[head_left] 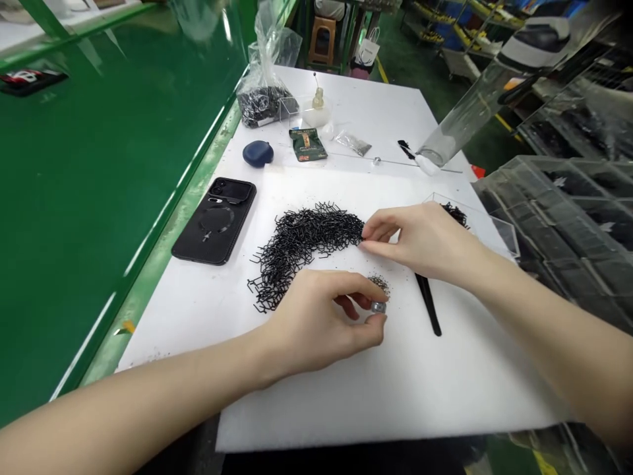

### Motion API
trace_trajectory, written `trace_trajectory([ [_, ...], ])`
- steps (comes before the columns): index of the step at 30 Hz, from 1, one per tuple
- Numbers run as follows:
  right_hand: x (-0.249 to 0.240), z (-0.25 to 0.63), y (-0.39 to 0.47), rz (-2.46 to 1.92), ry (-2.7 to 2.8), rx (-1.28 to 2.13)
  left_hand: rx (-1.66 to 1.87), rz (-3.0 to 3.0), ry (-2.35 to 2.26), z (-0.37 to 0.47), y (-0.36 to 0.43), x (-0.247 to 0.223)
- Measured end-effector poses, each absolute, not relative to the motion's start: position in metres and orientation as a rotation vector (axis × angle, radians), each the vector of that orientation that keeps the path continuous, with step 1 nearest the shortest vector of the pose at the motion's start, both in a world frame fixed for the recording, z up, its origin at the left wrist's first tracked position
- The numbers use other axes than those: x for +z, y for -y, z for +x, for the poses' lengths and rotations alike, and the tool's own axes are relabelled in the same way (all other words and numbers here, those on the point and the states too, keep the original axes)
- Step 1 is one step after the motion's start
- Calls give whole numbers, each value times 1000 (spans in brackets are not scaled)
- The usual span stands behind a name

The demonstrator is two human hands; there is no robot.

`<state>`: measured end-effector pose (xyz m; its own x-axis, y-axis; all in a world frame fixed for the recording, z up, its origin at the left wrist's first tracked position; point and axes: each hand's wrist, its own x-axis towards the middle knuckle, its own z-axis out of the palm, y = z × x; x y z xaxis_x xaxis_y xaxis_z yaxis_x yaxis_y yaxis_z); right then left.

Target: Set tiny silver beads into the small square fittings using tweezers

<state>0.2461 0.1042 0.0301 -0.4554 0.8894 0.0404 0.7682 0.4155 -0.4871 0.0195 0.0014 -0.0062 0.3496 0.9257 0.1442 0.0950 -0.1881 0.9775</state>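
My left hand (329, 316) pinches a small silver metal cylinder (378, 307) between thumb and fingertips, just above the white mat (395, 389). Close behind it lies a little heap of tiny brass-coloured parts (380, 284). A curved pile of thin black bent pins (311, 241) spreads across the mat. At its right end, my right hand (420, 241) has thumb and index finger closing on a black bent pin, whose exact outline is hidden by the fingertips. Black tweezers (428, 305) lie below the right hand, their upper part covered by it.
A black phone (216, 221) lies at left. Farther back are a blue round case (258, 154), a green packet (307, 144), a bag of dark parts (267, 102) and a small zip bag (353, 142). A clear bottle (469, 112) and plastic drawers (558, 218) stand right.
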Motion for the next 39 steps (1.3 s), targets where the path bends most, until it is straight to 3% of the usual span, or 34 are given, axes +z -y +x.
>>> trace_trajectory([
  [13,40,273,-84,-1257,2047,613,951,1096,-902,23,-7,-2],
  [23,22,256,-48,-953,1799,835,915,729,-891,15,-14,8],
  [39,23,244,-20,-986,1759,570,918,719,-919,15,-19,11],
])
